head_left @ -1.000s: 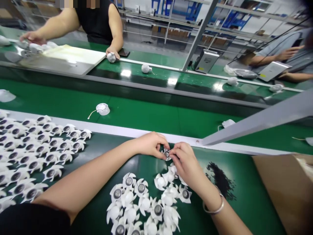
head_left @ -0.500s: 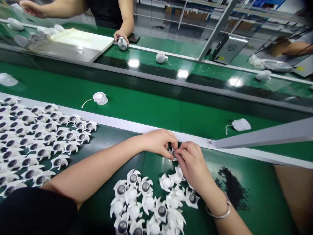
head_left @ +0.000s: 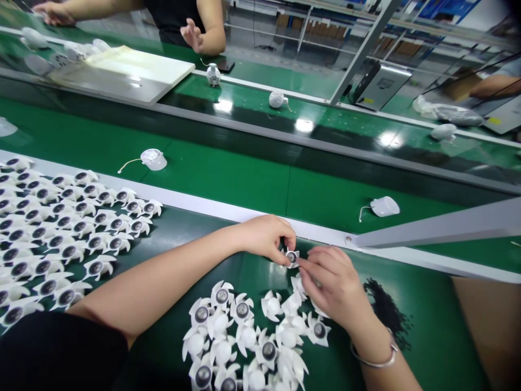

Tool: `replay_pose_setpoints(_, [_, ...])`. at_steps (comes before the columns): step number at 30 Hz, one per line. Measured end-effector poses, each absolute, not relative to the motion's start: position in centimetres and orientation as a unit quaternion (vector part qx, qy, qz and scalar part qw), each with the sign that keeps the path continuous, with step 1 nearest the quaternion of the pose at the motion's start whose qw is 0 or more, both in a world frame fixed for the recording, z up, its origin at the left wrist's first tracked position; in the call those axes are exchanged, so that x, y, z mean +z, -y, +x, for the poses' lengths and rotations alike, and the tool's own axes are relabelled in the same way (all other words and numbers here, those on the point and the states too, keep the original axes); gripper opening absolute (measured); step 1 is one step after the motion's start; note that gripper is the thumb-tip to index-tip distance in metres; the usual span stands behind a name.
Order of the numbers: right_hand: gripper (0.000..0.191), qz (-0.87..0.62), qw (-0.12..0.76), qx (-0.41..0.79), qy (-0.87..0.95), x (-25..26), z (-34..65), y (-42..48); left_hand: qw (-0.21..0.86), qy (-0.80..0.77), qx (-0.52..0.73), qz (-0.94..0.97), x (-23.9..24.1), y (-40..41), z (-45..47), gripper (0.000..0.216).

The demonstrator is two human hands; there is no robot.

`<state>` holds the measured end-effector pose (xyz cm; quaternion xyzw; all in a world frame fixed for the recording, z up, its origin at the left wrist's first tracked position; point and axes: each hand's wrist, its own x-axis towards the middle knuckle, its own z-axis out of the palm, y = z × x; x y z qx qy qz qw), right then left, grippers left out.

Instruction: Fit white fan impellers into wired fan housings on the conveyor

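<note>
Left hand [head_left: 266,237] is closed on a small white finned part [head_left: 291,257], fingers pinching it from the left side, with the dark round center facing up. The part sits between the hands, just in front of a white rail [head_left: 195,203]. Right hand [head_left: 336,283] is bent, fingertips [head_left: 303,266] reaching the part's right edge; they seem to touch it, but cannot tell if they are gripping. Looks like a two-hand hold so the center stays exposed and steady. A metal bangle [head_left: 376,361] is on the right wrist.

More finned parts lie on the dark green belt [head_left: 427,326]. A loose pile [head_left: 242,310] sits right below the hands, within easy reach, some with dark centers up and some flipped to a white dome. A neater block [head_left: 95,267] sits to the left, mostly dark centers up, probably laid out this way for easy picking. Black granules [head_left: 386,309] are scattered right of the pile.

Beyond the rail, a green belt [head_left: 228,184] carries a corded white unit [head_left: 153,159]. Across the line, a co-worker's hand [head_left: 192,35] is raised and open near a white board [head_left: 122,70].
</note>
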<state>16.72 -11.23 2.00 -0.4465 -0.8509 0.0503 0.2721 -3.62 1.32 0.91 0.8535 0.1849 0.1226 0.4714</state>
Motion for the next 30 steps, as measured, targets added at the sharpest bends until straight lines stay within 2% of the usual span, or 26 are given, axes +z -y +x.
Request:
replay_pose_setpoints(4, [0.022, -0.506, 0.307, 0.036, 0.805, 1.9, 18.7, 10.8, 0.468, -0.176, 0.116, 0.858, 0.9, -1.5, -3.8, 0.028])
replay_pose_setpoints(9, [0.015, -0.546, 0.286, 0.009, 0.787, 2.0, 20.8, 8.2, 0.460, -0.183, 0.123, 0.860, 0.8, -1.5, -3.8, 0.029])
replay_pose_setpoints(11, [0.023, -0.621, 0.222, -0.009, 0.752, 2.2, 21.0, 6.1, 0.455, -0.183, 0.128, 0.862, 0.8, -1.4, -3.8, 0.029])
replay_pose_setpoints(14, [0.054, -0.789, 0.066, -0.037, 0.610, 2.2, 20.5, 2.3, 0.446, -0.177, 0.135, 0.867, 0.7, -1.3, -3.9, 0.029])
replay_pose_setpoints(16, [0.063, -0.856, 0.019, -0.053, 0.515, 2.0, 20.0, -0.3, 0.439, -0.178, 0.140, 0.869, 0.7, -1.3, -4.0, 0.029])
replay_pose_setpoints(20, [0.049, -0.897, 0.010, -0.047, 0.439, 1.8, 19.9, -4.1, 0.434, -0.186, 0.143, 0.870, 0.6, -1.1, -4.1, 0.028])
replay_pose_setpoints(23, [0.035, -0.890, 0.003, -0.007, 0.457, 3.0, 20.0, -4.3, 0.441, -0.191, 0.152, 0.864, 0.6, -1.1, -4.1, 0.027])
replay_pose_setpoints(26, [0.036, -0.845, 0.008, 0.024, 0.534, 4.7, 19.4, -1.5, 0.471, -0.210, 0.166, 0.840, 0.6, -1.2, -4.2, 0.039])
replay_pose_setpoints(28, [0.042, -0.803, 0.047, 0.051, 0.592, 5.4, 18.6, 1.7, 0.503, -0.238, 0.173, 0.813, 0.7, -1.3, -4.1, 0.047])
replay_pose_setpoints(30, [0.041, -0.757, 0.146, 0.102, 0.628, 5.5, 17.6, 5.4, 0.543, -0.271, 0.175, 0.775, 0.8, -1.6, -4.1, 0.047])
